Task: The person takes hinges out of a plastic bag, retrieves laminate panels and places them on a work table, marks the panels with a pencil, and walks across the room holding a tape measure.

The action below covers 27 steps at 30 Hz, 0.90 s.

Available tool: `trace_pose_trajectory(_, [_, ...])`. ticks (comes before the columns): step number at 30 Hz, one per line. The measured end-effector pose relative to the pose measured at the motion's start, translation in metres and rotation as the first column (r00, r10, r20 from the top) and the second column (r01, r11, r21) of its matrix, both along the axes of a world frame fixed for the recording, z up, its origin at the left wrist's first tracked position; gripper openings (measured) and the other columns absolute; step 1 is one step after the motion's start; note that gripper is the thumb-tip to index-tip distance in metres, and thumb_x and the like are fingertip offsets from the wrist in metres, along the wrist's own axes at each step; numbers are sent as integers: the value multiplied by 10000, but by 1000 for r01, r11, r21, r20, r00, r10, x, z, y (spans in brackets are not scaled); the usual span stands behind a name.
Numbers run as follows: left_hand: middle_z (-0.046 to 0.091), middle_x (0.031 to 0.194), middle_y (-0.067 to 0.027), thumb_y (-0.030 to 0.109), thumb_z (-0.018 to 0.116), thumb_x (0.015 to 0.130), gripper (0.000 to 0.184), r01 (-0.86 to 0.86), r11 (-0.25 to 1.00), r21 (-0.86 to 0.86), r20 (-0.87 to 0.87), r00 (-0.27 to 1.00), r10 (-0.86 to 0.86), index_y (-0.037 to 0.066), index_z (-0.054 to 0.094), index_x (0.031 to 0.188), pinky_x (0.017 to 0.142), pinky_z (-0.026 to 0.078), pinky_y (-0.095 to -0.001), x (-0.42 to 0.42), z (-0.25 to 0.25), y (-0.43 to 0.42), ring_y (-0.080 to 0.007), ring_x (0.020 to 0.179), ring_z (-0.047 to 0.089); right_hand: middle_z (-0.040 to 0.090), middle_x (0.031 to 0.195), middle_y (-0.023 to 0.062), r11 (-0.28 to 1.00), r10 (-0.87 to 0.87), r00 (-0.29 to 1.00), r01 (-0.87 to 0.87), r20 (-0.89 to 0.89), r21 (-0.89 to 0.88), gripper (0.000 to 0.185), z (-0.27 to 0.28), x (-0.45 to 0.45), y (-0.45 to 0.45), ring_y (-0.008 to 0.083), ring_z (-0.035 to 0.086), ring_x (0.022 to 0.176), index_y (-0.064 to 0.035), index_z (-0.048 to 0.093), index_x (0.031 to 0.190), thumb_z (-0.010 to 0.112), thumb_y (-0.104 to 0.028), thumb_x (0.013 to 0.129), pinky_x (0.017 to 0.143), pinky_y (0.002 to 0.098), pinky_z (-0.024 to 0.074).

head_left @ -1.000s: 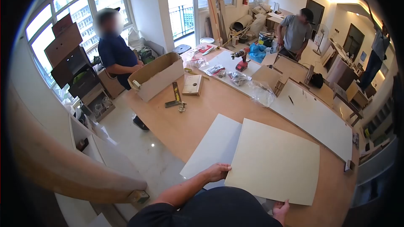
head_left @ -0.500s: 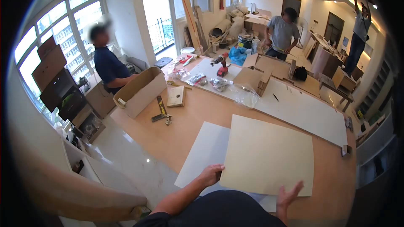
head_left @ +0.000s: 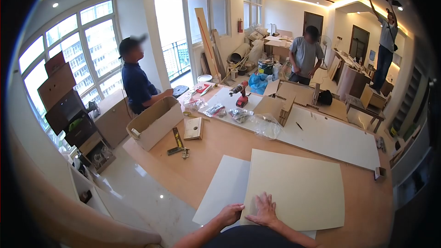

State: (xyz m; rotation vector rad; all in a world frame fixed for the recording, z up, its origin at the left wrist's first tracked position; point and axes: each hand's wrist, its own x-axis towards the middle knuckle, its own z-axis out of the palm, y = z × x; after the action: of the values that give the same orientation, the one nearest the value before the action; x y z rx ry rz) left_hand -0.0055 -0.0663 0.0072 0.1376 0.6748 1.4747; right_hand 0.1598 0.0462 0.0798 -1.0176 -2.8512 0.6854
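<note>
A cream-coloured thin panel (head_left: 298,188) lies on the large wooden worktop, partly over a white panel (head_left: 224,181). My left hand (head_left: 229,213) is closed on the cream panel's left edge near its lower corner, thumb and fingers pinching it. Just to the right, my right hand (head_left: 262,210) rests on that panel's surface with fingers spread. Farther up the worktop are a try square (head_left: 176,141), a metal hinge (head_left: 185,154) and a small wooden piece with a round hole (head_left: 194,128).
An open cardboard box (head_left: 156,126) stands at the worktop's left edge. A red cordless drill (head_left: 241,95), bagged hardware (head_left: 216,110) and a long white board (head_left: 326,133) lie beyond. One person (head_left: 138,78) stands left, another (head_left: 305,57) behind the worktop, a third (head_left: 386,41) reaches toward the ceiling.
My right hand has moved left from beside the cream panel's lower right edge onto its surface near my left hand. My left hand still holds the left edge. The view has tilted up.
</note>
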Motion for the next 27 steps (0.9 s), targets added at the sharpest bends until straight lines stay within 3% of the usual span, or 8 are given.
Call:
trace_pose_trajectory(3, [614,1274,-177,75,486,1004,317,-3,999,42,17,1000,2,-99,527,1266,1057,416,-347,0,-16,-1,-245,1194,572,360,1535,208,957,268,962,-260,-58,126,949,2,3,7,456,278,1438,0,465,1415,766,-586,732,1122,595,287])
trace_pose_trajectory(6, [619,1260,-155,103,473,1005,299,-47,999,20,-90,995,49,-53,548,1249,1081,395,-361,6,1,-3,-235,1206,562,479,1428,206,785,611,726,-607,-317,124,777,-8,-6,20,389,433,1347,10,524,1333,780,-462,771,1059,503,385])
trace_pose_trajectory(7, [616,1259,-152,106,467,1003,301,-52,997,54,-14,999,53,-47,547,1249,1089,390,-377,7,-4,-2,-240,1213,558,550,1329,195,775,625,690,-605,-367,183,691,7,-8,19,344,518,1254,13,546,1282,782,-406,786,1001,444,427])
trace_pose_trajectory(10, [603,1275,-146,101,464,992,313,-50,993,103,72,997,43,-40,538,1262,1103,383,-410,9,-5,-8,-255,1231,547,542,1331,148,765,643,701,-605,-310,219,690,24,-9,19,311,521,1244,-24,557,1263,808,-398,739,972,440,430])
trace_pose_trajectory(18, [570,1334,-152,75,459,990,325,-69,991,111,123,991,55,-18,532,1292,1127,363,-417,10,-5,-10,-271,1274,522,513,1387,147,738,674,704,-628,-224,245,846,17,-13,22,371,406,1372,-50,527,1340,776,-566,718,1059,575,344])
trace_pose_trajectory(26, [587,1314,-139,60,485,979,303,-94,987,127,112,990,80,6,547,1270,1110,396,-417,10,9,-7,-253,1238,553,487,1428,129,804,587,794,-547,-158,234,893,22,-11,13,399,382,1382,-71,508,1370,757,-621,712,1004,695,333])
trace_pose_trajectory(27, [584,1321,-128,107,567,931,396,-103,987,124,51,994,98,24,520,1315,1110,398,-426,10,8,-4,-263,1245,544,484,1431,129,811,576,802,-534,-160,239,890,26,-12,12,399,382,1382,-75,507,1371,758,-618,713,1003,694,335])
